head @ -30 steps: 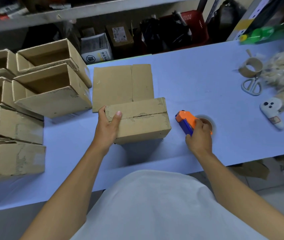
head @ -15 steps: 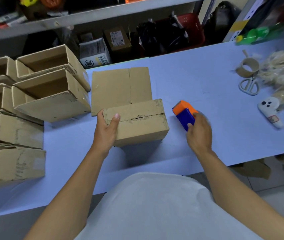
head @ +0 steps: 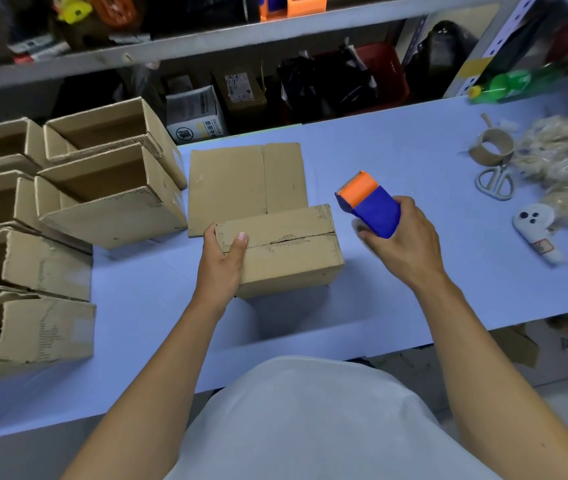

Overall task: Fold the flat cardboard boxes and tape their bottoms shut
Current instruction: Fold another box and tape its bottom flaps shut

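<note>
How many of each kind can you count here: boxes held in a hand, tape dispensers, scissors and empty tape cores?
box in the left hand: 1
tape dispenser in the right hand: 1
scissors: 1
empty tape core: 1
Total: 4

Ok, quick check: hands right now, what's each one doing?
Left hand: grips the left end of the folded box, thumb on top.
Right hand: holds the tape dispenser above the table.

My left hand (head: pixel 222 259) hides the box's (head: pixel 287 249) near corner; the stacked boxes (head: pixel 16 258) run off the frame's left edge
</note>
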